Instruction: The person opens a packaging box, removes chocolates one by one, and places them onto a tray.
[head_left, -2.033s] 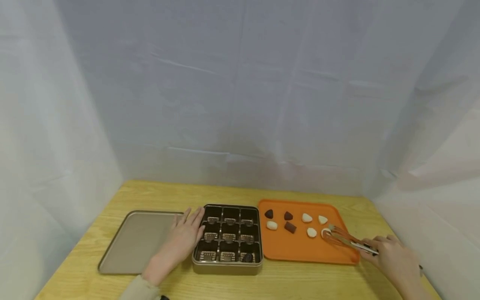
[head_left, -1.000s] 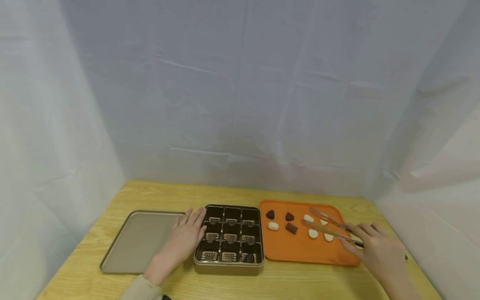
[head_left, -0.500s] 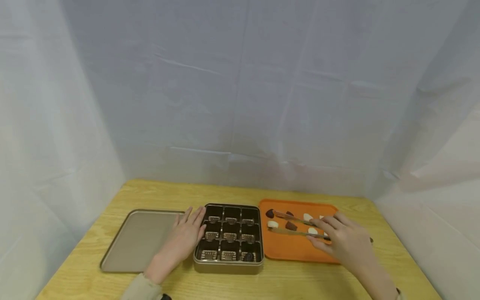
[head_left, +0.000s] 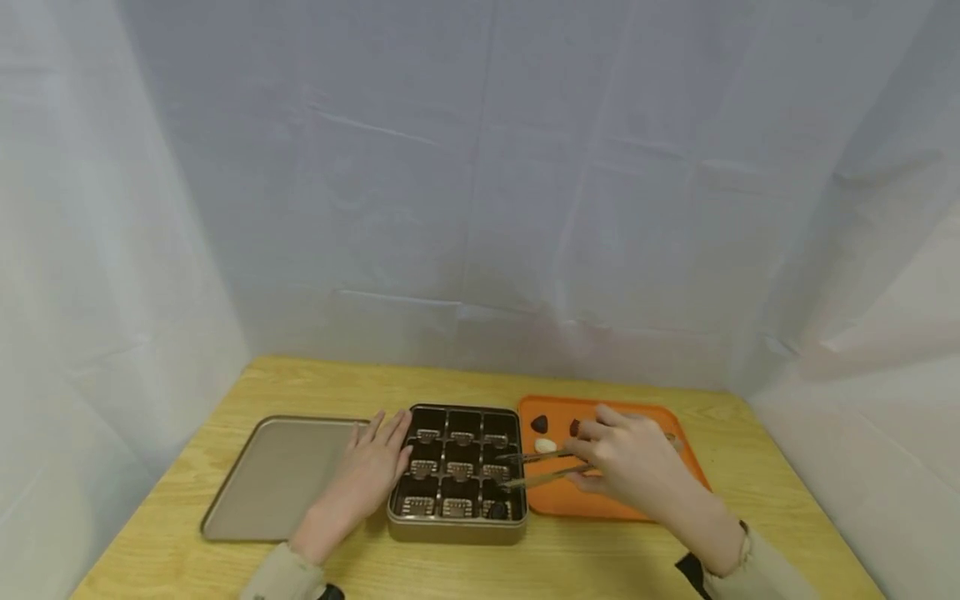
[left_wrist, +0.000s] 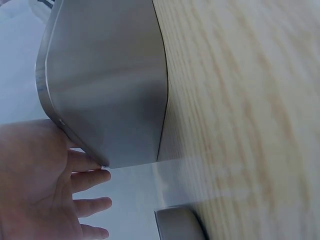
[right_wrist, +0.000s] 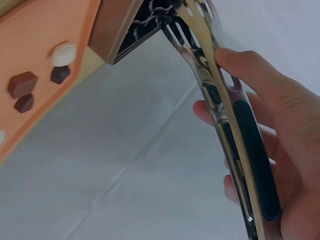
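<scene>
My left hand (head_left: 365, 479) lies with extended fingers against the left rim of a square metal tin (head_left: 456, 532) divided into compartments. In the left wrist view its fingers reach past the rim of the tin. My right hand (head_left: 633, 458) grips a pair of tongs (right_wrist: 259, 165) with dark inserts in the handles. Their slotted tips stand apart above the tin's right-hand column, and nothing shows between them. One dark, chocolate-like piece (head_left: 497, 509) sits in the front right compartment. On the orange tray (head_left: 546, 498) lie a white piece (head_left: 545, 446) and a dark piece (head_left: 539, 423); my right hand hides others.
Left of the tin, partly under my left arm, is a flat, rimmed metal tray or lid (head_left: 273, 483). The orange tray stands close along the tin's right side. All rest on a wooden table (head_left: 420, 575), with pale sheeting (head_left: 480, 208) behind and at both sides.
My right hand has carried the tongs leftward from the right end of the orange tray, across the pieces, to above the tin. My left hand stays at the tin's rim.
</scene>
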